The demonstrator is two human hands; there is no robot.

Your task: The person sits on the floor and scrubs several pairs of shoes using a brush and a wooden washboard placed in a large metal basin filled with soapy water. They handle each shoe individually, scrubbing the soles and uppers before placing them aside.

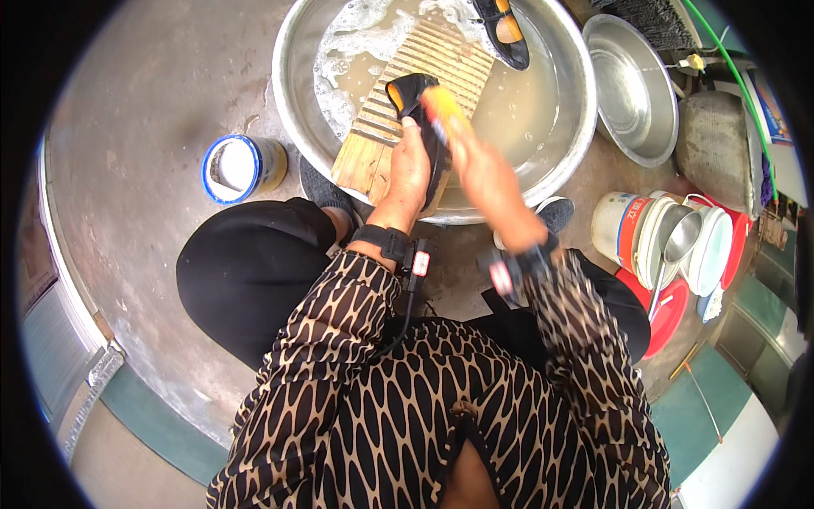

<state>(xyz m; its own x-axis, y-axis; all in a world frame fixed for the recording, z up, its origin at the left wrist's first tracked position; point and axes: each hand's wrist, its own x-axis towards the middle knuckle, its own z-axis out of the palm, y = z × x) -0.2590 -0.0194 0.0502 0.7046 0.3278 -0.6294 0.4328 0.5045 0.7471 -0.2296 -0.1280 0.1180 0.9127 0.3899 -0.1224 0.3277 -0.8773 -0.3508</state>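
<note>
My left hand [410,167] grips a black shoe [434,153] with a yellow-orange lining, over a ribbed wooden washboard [439,54]. In my right hand [489,181] is a yellow and red scrubbing brush [446,111], blurred by motion and up against the side of the shoe. The brush's bristles are hard to make out. The washboard leans in a large round metal basin [582,121] of cloudy, sudsy water. A second black shoe [512,48] with the same lining lies at the basin's far right side, partly cut off by the picture's top.
A blue-rimmed tub of white powder [235,168] stands left of the basin. At the right are an empty metal bowl [629,89], a woven-looking container [715,149], plastic buckets [623,229] with a metal ladle [682,235], and a red basin [668,318]. A green hose [738,70] hangs at upper right.
</note>
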